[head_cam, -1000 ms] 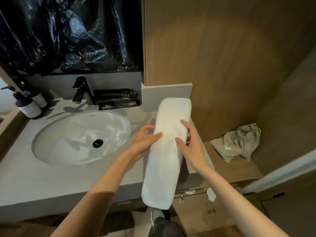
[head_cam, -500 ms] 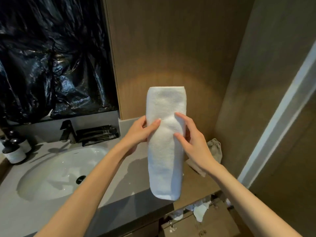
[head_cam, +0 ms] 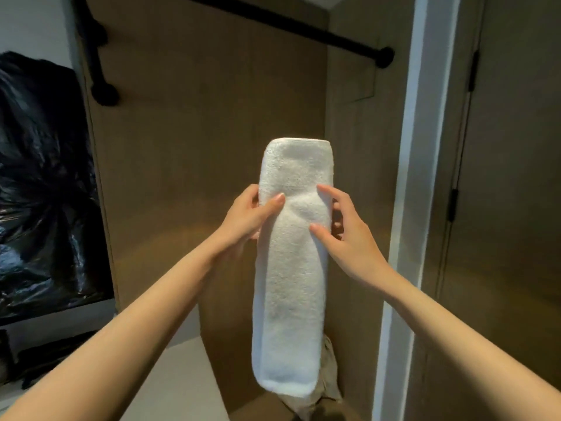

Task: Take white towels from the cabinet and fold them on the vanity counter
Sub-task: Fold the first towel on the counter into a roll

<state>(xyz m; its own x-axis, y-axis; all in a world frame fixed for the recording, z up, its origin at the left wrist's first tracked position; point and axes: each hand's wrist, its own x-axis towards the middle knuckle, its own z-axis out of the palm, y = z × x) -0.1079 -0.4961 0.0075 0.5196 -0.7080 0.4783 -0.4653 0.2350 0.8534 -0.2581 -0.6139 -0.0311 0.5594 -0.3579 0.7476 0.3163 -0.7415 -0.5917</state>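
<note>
A white towel [head_cam: 291, 284], folded into a long narrow strip, hangs upright in the air in front of a wooden wall. My left hand [head_cam: 247, 218] pinches its left edge, thumb on the front and fingers behind. My right hand [head_cam: 346, 235] grips its right edge at the same height, thumb and forefinger on the front. The lower end of the towel dangles free, clear of the grey vanity counter [head_cam: 182, 381] at the lower left.
A black rail [head_cam: 291, 24] crosses the wooden niche overhead. Black plastic sheeting [head_cam: 45, 192] covers the mirror at the left. A beige cloth bag [head_cam: 329, 375] sits behind the towel's lower end. A white door frame [head_cam: 406, 238] stands at the right.
Both hands have lifted the towel off the counter and carried it up and right. My view has swung upward, so the sink has left the picture.
</note>
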